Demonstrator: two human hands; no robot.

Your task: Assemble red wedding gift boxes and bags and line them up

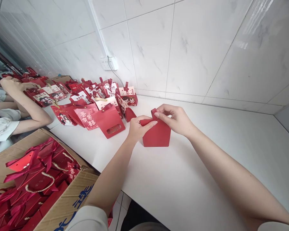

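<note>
A plain red gift box [156, 134] stands upright on the white table in front of me. My left hand [137, 128] is closed on its upper left edge, with the thumb lying along the top. At the top of the box, my right hand [174, 118] pinches a dark red ribbon loop [154, 113] between thumb and fingers. Left of my hands stands another red gift box [110, 120] with an oval window in its side. A pink-red box with white characters [86, 117] is beside it.
Several decorated gift boxes [128, 96] crowd the table along the tiled wall. At lower left, a cardboard carton [69, 192] holds red boxes with ribbons and rope handles. Another person's arm [30, 107] reaches in at far left. A wall socket [109, 63] has a cable.
</note>
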